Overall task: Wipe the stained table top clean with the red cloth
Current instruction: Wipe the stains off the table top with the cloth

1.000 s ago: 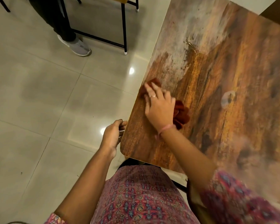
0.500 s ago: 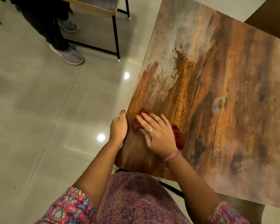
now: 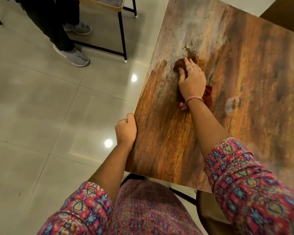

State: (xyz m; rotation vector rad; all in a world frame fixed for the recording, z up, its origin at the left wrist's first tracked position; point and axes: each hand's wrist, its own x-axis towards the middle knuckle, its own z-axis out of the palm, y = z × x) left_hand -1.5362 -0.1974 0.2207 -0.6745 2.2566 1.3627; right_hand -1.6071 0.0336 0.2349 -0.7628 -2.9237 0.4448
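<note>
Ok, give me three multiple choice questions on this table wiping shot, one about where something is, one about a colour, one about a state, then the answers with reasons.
1. Where is the left hand?
A. On the table's left edge
B. Flat on the cloth
C. On the floor

2. What colour is the band on the right wrist?
A. Green
B. Pink
C. Black

3. What state is the table top in?
A. Wiped clean all over
B. Part wiped, grey film left at the far left
C. Covered by a tablecloth

Answers:
1 A, the left hand is curled against the table's edge.
2 B, a pink band shows just behind the right hand.
3 B, grey haze lies beyond the red cloth, while the near wood looks bare.
</note>
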